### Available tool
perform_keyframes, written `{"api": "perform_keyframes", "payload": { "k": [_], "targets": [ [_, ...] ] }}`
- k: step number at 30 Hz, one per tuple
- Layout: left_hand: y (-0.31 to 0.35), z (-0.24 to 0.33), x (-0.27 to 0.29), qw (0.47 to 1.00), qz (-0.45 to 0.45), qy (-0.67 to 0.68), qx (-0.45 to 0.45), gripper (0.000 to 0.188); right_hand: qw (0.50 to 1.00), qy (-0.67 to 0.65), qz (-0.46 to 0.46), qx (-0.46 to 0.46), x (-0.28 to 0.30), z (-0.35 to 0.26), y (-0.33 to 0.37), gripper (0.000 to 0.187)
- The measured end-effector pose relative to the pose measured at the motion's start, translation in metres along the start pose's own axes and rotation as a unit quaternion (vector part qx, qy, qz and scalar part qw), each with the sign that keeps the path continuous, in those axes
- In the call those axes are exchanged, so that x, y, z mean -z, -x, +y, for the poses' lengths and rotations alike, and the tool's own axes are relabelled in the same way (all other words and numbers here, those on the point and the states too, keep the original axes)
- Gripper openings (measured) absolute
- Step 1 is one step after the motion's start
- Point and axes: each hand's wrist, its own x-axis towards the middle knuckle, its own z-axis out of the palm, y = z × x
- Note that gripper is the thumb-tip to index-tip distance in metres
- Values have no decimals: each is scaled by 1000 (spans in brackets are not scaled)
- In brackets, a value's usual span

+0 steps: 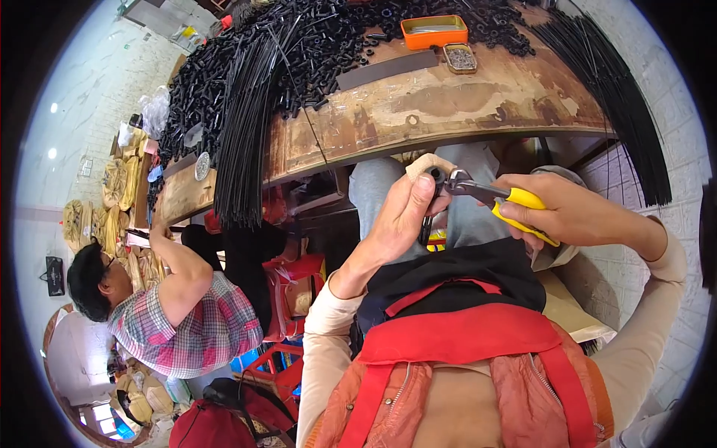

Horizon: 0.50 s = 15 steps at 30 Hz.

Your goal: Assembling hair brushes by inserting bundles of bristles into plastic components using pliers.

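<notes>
My right hand (560,205) is wrapped around the yellow handles of a pair of pliers (482,190) with dark metal jaws. The jaws meet a small black round fitting (435,174), which my left hand (399,220) grips between thumb and fingers. Whether the jaws bite on the fitting or on a thin wire at it is too small to tell. A tan wrap (427,160) covers a finger of the left hand. Both hands are over my lap, just short of the bench's near edge.
On the wooden bench (373,131) lie a heap of black fittings (314,45), bundles of thin black rods (243,149), a grey strip (387,71), an orange box (433,33) and a small tin of metal bits (459,58). A person in a checked shirt (194,321) works at left.
</notes>
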Motion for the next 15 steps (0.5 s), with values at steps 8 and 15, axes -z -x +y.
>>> {"api": "perform_keyframes", "payload": {
  "k": [8, 15],
  "targets": [
    [-1, 1, 12, 999, 46, 25, -6, 57, 992, 20, 75, 103, -19, 27, -27, 30],
    [-1, 1, 9, 1000, 14, 15, -5, 61, 988, 87, 93, 86, -7, 2, -6, 26]
  ]
}}
